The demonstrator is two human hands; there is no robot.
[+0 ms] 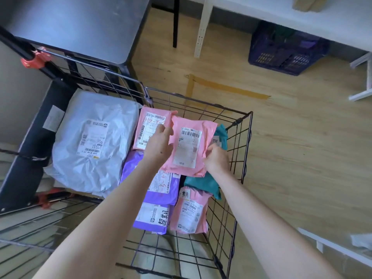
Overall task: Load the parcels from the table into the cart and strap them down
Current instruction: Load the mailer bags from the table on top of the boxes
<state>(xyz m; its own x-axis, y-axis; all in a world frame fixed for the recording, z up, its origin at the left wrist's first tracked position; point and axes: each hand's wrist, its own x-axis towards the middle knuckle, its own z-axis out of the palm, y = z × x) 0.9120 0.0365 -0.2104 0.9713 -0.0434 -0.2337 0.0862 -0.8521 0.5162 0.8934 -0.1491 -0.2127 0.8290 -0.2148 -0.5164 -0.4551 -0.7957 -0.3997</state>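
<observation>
— Our forearms (96,228) come in from the near edge, both reaching over the wire cart (240,137). What have we got hold of?
— One pink parcel (188,146), label up, held above the far right part of the cart. Our left hand (159,147) grips its left edge. Our right hand (216,160) has its fingers curled round the near right corner.
— So both our hands are clamped on the same parcel. What lies under it?
— We see a teal parcel (203,184) beneath it, against the right wire wall. A second pink parcel (148,127), with red handwriting, lies just left of the held one at the far side, partly behind our left hand.
— And nearer to us?
— Two purple parcels (163,190), one overlapping the other. Just right of them lies a third pink parcel (190,214), touching the teal one.
— What about the big one on the left?
— That is a large grey-white parcel (92,141), label up, on a dark panel (26,154). We cannot tell whether that panel belongs to the same cart.
— And around the cart?
— We see a grey table (80,27) at the far left, with a red clamp (34,59) near its edge. A blue crate (285,51) sits under a white table (302,15) at the far right. Strips of brown tape (227,88) are stuck to the wooden floor (302,148).
</observation>
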